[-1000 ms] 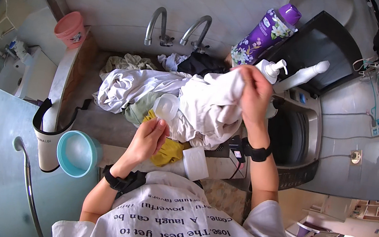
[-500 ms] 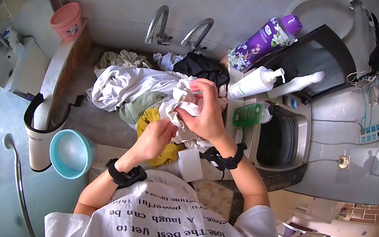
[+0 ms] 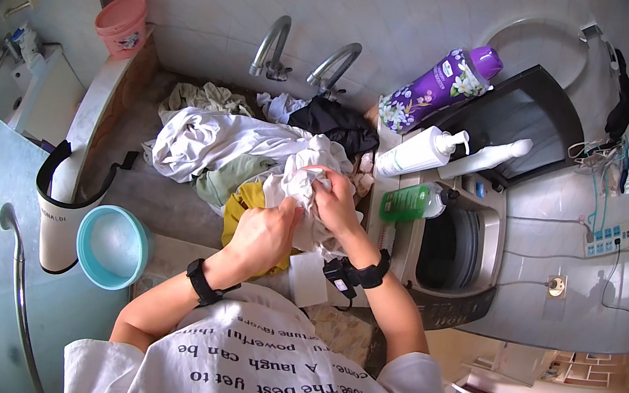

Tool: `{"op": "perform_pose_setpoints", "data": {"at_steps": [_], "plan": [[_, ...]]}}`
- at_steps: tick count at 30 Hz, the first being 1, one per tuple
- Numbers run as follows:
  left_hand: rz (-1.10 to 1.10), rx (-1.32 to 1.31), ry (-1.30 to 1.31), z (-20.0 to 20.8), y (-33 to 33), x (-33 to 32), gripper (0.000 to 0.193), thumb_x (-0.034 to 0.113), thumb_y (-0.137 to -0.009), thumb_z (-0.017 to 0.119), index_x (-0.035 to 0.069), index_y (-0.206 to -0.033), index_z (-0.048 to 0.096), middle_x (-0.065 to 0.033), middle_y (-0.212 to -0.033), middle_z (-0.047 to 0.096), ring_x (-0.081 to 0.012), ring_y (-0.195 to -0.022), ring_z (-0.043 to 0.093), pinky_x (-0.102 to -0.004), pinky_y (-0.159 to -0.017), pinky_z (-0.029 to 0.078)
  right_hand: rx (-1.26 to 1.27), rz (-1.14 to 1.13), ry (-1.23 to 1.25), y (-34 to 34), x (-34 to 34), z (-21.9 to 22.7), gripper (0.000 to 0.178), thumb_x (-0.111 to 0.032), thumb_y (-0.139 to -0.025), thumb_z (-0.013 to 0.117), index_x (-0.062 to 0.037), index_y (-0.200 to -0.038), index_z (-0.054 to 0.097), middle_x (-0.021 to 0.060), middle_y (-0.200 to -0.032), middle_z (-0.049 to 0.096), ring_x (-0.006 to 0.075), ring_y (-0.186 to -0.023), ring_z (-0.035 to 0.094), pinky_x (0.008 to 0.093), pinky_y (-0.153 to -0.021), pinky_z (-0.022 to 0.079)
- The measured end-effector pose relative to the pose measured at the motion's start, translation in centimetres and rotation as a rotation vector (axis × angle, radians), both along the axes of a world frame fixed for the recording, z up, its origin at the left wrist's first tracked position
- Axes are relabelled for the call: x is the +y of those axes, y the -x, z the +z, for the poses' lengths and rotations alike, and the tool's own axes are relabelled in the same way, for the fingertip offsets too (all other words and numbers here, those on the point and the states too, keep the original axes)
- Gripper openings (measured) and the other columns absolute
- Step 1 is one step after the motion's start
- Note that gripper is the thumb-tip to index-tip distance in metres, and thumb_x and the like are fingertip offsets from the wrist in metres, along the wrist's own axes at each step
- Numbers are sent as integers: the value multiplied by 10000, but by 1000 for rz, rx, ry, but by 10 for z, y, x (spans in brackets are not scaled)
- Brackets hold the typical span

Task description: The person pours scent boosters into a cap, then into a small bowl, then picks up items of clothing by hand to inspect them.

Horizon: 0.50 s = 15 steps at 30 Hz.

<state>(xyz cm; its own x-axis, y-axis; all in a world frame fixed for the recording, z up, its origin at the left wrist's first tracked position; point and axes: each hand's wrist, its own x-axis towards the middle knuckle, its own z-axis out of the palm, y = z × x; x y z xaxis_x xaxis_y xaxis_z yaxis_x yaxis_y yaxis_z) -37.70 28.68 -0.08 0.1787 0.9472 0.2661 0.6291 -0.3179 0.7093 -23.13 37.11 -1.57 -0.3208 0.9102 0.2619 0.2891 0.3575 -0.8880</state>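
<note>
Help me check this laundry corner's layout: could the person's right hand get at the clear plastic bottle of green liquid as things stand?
Probably yes: the bottle is just right of the right hand, with nothing seen standing between. But that hand grips white cloth and likely must release it first.

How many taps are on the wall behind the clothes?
2. The left tap is behind the white clothes; the right tap is beside it, behind the black cloth. None seems hidden there.

grey counter (image 3: 167, 201): white, green, yellow, black clothes (image 3: 204, 143) heaped on it
</note>
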Motion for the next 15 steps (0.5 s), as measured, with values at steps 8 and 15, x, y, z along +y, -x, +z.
{"op": "perform_pose_setpoints", "data": {"at_steps": [8,15], "plan": [[-15,31,-132,-2,-6,-3,127,124,-903,499,27,-839,446,-148,-563,564,-324,-504,577,-421,-445,439,277,92,666,-7,-5,17,378,64,-717,370,2,-966,649,-24,-679,572,54,-555,496,207,-506,385],[-92,-91,32,8,6,-6,118,118,-910,491,21,-854,455,-184,-552,536,-385,-533,557,-463,-478,424,-49,117,-78,-8,-20,47,257,18,-726,555,-17,-970,629,117,-917,663,234,-856,634,303,-764,485]]}}
